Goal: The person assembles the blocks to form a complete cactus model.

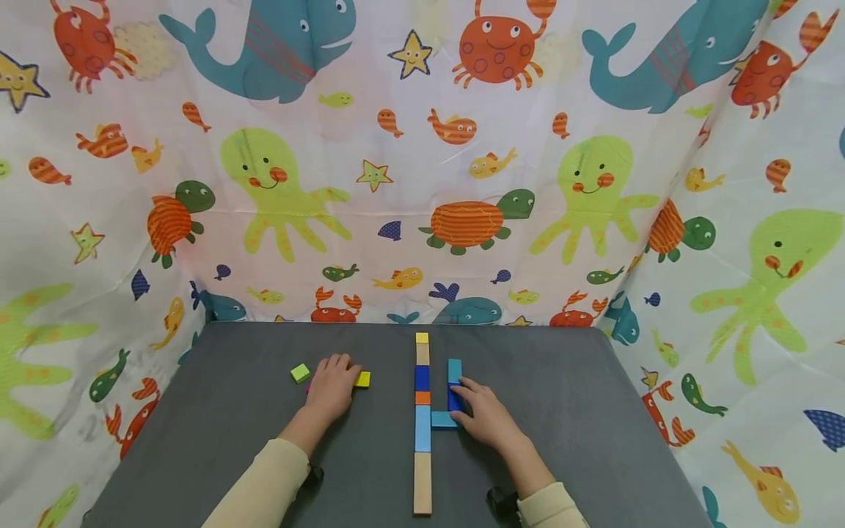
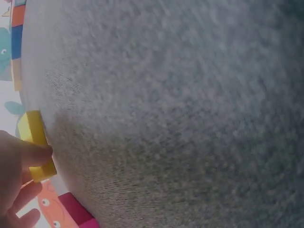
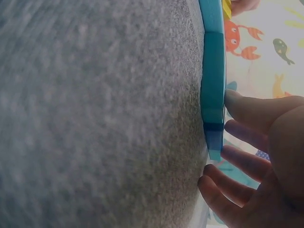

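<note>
My left hand (image 1: 331,387) pinches a yellow block (image 2: 34,126) between thumb and fingers, left of the table's middle. A magenta block (image 2: 78,209) lies close by, mostly hidden under that hand in the head view. Beyond it sits a lime-green block (image 1: 300,373). With fingers spread and loosely bent, my right hand (image 1: 491,416) touches a dark blue block (image 1: 454,400). Its thumb rests at the teal block (image 1: 444,420), which runs sideways from a long row of blocks. Another teal block (image 1: 455,369) adjoins the dark blue one at its far end.
The straight row holds a yellow block (image 1: 422,337), a dark blue block (image 1: 422,378), an orange block (image 1: 422,398), a light blue block (image 1: 422,428) and a long plain wooden block (image 1: 422,484). A sea-animal curtain (image 1: 409,249) hangs behind the grey table (image 1: 218,411).
</note>
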Tool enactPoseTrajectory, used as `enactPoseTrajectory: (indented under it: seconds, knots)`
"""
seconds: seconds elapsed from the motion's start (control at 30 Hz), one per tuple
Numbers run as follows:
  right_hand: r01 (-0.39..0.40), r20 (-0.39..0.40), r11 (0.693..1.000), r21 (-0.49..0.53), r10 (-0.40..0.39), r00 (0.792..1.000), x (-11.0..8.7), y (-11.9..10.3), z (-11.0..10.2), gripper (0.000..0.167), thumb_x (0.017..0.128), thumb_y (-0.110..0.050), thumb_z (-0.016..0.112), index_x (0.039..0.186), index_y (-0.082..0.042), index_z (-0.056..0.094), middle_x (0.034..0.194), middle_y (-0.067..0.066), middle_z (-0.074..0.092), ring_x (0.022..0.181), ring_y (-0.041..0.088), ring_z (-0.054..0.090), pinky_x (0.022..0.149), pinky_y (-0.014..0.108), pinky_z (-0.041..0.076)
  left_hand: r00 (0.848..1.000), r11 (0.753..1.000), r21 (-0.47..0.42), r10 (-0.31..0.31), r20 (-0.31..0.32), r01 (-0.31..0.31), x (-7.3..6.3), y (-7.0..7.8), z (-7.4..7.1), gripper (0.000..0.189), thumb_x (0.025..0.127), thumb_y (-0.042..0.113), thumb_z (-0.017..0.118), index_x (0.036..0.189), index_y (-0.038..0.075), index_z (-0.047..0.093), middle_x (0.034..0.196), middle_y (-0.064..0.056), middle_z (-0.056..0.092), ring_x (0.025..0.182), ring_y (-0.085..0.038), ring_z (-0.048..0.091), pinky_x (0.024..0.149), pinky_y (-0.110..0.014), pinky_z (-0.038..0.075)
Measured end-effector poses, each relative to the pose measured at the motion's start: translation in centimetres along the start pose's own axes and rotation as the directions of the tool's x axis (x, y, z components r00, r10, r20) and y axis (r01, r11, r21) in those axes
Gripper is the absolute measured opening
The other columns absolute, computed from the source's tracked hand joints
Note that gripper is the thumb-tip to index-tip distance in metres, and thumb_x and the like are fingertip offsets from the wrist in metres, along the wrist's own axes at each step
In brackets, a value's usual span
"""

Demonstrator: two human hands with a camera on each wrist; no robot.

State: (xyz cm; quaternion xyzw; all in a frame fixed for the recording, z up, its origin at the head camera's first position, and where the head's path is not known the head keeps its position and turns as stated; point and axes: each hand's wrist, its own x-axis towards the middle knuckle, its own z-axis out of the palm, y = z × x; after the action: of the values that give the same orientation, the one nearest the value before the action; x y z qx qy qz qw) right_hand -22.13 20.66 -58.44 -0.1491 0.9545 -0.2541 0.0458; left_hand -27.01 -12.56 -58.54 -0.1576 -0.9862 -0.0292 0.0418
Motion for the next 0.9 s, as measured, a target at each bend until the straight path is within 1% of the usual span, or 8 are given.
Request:
enactPoseTrajectory:
  seconds: [0.1,0.23,0.37,0.43,0.53,0.67,0.8,0.9]
  knots:
    - [-0.003,-0.006,1.0,0.006,0.003,1.0,0.0,0.1,-0.1,0.052,0.095,-0.03,0.071,0.143,-0.014,0.058,0.156,0.013,0.044,0.141,0.038,0.043,0.108,0.058,0.042,1.0,0.999,-0.029,-0.014,0.01,0.014,0.0,0.6,-0.4,0.033,0.091,0.009,0.071,0.124,0.009,0.067,0.119,-0.012,0.059,0.117,-0.033,0.053,0.108,-0.053,0.039]
    - [0.0,-0.006,1.0,0.007,0.0,1.0,0.0,0.2,-0.1,0.052,0.095,-0.03,0.071,0.143,-0.013,0.058,0.156,0.013,0.044,0.141,0.039,0.043,0.108,0.059,0.042,1.0,0.993,-0.118,-0.026,-0.005,0.025,-0.2,1.6,-0.6,0.033,0.09,0.014,0.074,0.121,0.006,0.067,0.117,-0.013,0.06,0.111,-0.032,0.055,0.103,-0.053,0.044]
    - [0.009,0.001,1.0,0.009,-0.009,1.0,0.0,0.2,-0.1,0.053,0.096,-0.03,0.071,0.144,-0.013,0.057,0.157,0.014,0.044,0.141,0.039,0.043,0.108,0.059,0.042,0.999,0.978,-0.21,-0.017,-0.041,0.009,-0.5,2.8,-0.5,0.033,0.09,0.016,0.075,0.122,0.007,0.068,0.114,-0.01,0.06,0.106,-0.028,0.055,0.096,-0.049,0.048]
    - [0.01,0.003,1.0,0.006,-0.01,1.0,0.0,0.2,-0.1,0.053,0.096,-0.031,0.07,0.144,-0.014,0.057,0.157,0.013,0.044,0.141,0.039,0.043,0.108,0.059,0.042,0.999,0.968,-0.252,-0.016,-0.038,0.006,-0.7,3.5,-0.5,0.034,0.091,0.016,0.075,0.124,0.008,0.068,0.116,-0.009,0.06,0.106,-0.027,0.055,0.096,-0.048,0.048]
    - [0.007,0.0,1.0,0.002,-0.007,1.0,0.0,0.1,0.0,0.053,0.096,-0.031,0.071,0.144,-0.014,0.057,0.157,0.013,0.044,0.141,0.038,0.043,0.108,0.058,0.042,0.999,0.955,-0.296,-0.03,-0.017,0.024,-0.9,4.6,-0.5,0.036,0.093,0.017,0.074,0.127,0.01,0.067,0.119,-0.008,0.06,0.107,-0.027,0.054,0.098,-0.048,0.048]
    - [0.008,-0.004,1.0,0.003,-0.008,1.0,0.1,0.1,0.0,0.053,0.096,-0.031,0.07,0.144,-0.014,0.057,0.157,0.013,0.043,0.141,0.038,0.042,0.109,0.057,0.042,0.999,0.944,-0.327,-0.037,-0.003,0.034,-1.0,5.6,-0.4,0.035,0.094,0.017,0.073,0.128,0.011,0.067,0.12,-0.007,0.06,0.108,-0.026,0.054,0.1,-0.047,0.048]
    - [0.008,-0.003,1.0,0.002,-0.008,1.0,0.0,0.1,0.0,0.053,0.096,-0.031,0.07,0.145,-0.014,0.057,0.157,0.013,0.043,0.142,0.038,0.042,0.109,0.058,0.041,1.0,0.935,-0.354,-0.013,-0.007,0.009,-0.8,6.2,-0.1,0.033,0.094,0.013,0.072,0.126,0.009,0.068,0.119,-0.007,0.06,0.106,-0.025,0.054,0.098,-0.046,0.049]
    - [0.009,-0.001,1.0,-0.001,-0.009,1.0,0.0,0.1,0.0,0.053,0.096,-0.031,0.07,0.145,-0.014,0.057,0.157,0.013,0.043,0.142,0.038,0.042,0.109,0.057,0.041,1.0,0.927,-0.375,-0.007,0.001,0.007,-0.7,6.5,0.1,0.032,0.094,0.012,0.071,0.126,0.009,0.068,0.119,-0.007,0.059,0.106,-0.025,0.053,0.097,-0.045,0.049]
